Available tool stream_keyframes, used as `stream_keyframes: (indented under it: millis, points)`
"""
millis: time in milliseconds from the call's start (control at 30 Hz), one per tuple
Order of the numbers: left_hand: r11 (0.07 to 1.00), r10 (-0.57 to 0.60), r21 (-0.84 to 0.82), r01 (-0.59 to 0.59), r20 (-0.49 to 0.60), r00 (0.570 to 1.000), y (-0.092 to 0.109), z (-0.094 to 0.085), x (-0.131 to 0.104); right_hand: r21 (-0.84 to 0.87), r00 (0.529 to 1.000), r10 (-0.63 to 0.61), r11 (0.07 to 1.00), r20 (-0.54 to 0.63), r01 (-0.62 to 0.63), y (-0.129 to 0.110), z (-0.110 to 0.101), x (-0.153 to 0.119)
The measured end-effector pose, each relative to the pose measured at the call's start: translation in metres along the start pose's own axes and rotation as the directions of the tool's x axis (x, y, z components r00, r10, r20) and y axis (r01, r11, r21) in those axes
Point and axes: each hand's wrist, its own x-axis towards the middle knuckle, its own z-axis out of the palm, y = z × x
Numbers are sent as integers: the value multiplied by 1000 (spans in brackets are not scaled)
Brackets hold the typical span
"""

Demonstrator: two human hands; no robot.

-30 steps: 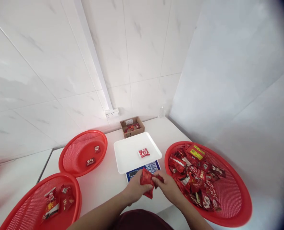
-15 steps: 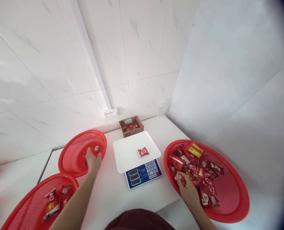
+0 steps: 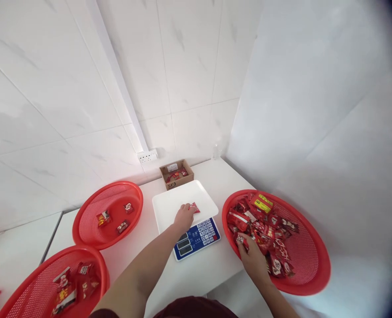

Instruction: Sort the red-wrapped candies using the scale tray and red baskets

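My left hand (image 3: 183,217) reaches over the white tray of the digital scale (image 3: 164,207), its fingers closed on the left side of a small red snack packet (image 3: 194,207). My right hand (image 3: 253,256) is at the near left rim of the right red basket (image 3: 310,269), with thumb and fingers pinched on another red snack packet (image 3: 241,240). Many red packets (image 3: 265,229) are heaped in that basket, one with a yellow label (image 3: 263,202). The blue keypad panel (image 3: 198,238) of the scale faces me.
A far left red basket (image 3: 90,221) holds 3 small packets. Several packets lie in the near left red basket (image 3: 27,287). Behind the scale stands a small cardboard box (image 3: 179,180) with red items. A wall socket (image 3: 147,156) is above the table's back edge.
My left hand has moved right, from inside the far left basket to the packet on the scale tray. My right hand stays at the right basket with its packet.
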Motion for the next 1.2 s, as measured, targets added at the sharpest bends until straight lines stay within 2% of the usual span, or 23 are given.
stream_keyframes:
  millis: [67, 133, 200, 267, 333, 367, 433, 500, 567, 667, 700, 767, 867, 933, 1000, 1067, 1133, 1200]
  points:
    - [999, -48, 7, 48, -64, 997, -14, -11, -5, 0, 1000, 28, 1000, 3, -28, -2, -1, 0]
    - [993, -117, 15, 121, -174, 978, -36, -30, -16, 3, 998, 59, 998, 14, -59, -5, -2, 1]
    - [971, -219, 3, 240, -397, 891, -64, -56, -32, 9, 997, 68, 998, 19, -68, -9, -4, 1]
    - [911, -357, -7, 413, -517, 778, -94, -82, -51, 17, 998, 57, 998, 21, -58, -12, -5, 2]
    - [794, -526, -7, 608, -511, 680, -120, -101, -72, 25, 998, 59, 998, 34, -60, -15, -6, 2]
    - [761, -570, -19, 648, -496, 655, -131, -106, -82, 31, 997, 72, 997, 40, -73, -15, -7, 3]
    - [679, -667, -56, 732, -462, 584, -145, -106, -100, 51, 993, 102, 993, 65, -106, -15, -10, 4]
    - [654, -706, -84, 752, -426, 566, -148, -95, -114, 70, 983, 124, 988, 135, -134, -14, -14, 7]
    - [677, -689, -86, 730, -421, 590, -142, -80, -122, 50, 961, 137, 987, 239, -153, -10, -20, 11]
    - [783, -562, -28, 622, -460, 687, -121, -62, -127, -90, 929, 165, 986, 331, -143, -1, -34, 21]
    - [825, -501, -3, 566, -470, 727, -112, -58, -128, -152, 932, 183, 978, 313, -141, 3, -41, 25]
    - [891, -387, 29, 453, -471, 793, -94, -52, -128, -261, 955, 218, 952, 203, -162, 12, -56, 33]
    - [955, -258, 19, 295, -434, 863, -69, -45, -128, -349, 958, 286, 901, 33, -257, 26, -78, 42]
    - [974, -215, -15, 228, -398, 892, -53, -38, -130, -390, 943, 325, 879, 72, -273, 33, -86, 41]
    - [982, -186, -50, 180, -364, 913, -38, -30, -132, -441, 910, 334, 875, 247, -201, 38, -84, 36]
    - [989, -145, -81, 125, -329, 933, -24, -22, -133, -482, 845, 331, 870, 421, -101, 42, -73, 30]
    - [991, -105, -109, 76, -291, 951, -12, -15, -133, -533, 803, 371, 843, 467, -80, 44, -56, 26]
    - [990, -84, -135, 50, -257, 963, -2, -11, -133, -591, 804, 426, 798, 415, -118, 45, -41, 25]
